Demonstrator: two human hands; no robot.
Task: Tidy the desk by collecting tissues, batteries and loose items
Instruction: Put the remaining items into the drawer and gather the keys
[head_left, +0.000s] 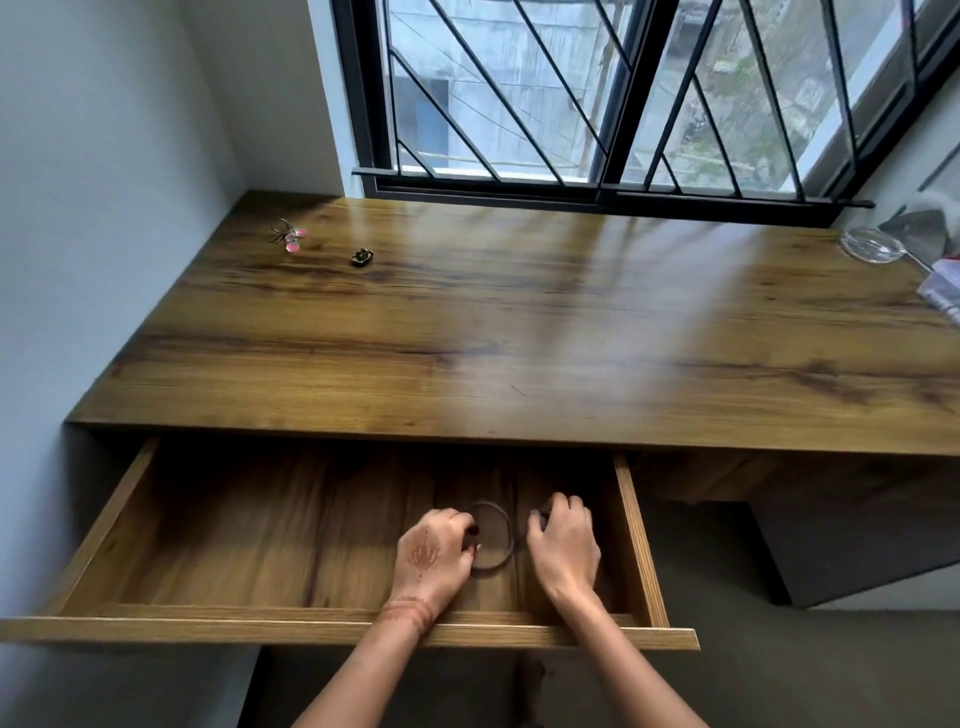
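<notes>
Your left hand pinches a dark ring near the drawer's right edge. Your right hand is curled; I cannot tell its grip.

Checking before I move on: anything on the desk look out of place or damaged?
Nothing damaged or spilled. Two loose bits remain at the desk's far left: a pink keyring and a small dark object. Drawer hangs open.

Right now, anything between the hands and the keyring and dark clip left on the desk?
Nothing visible. Both hands, left and right, are down in the open drawer; bare desk runs up to the keyring and clip.
</notes>
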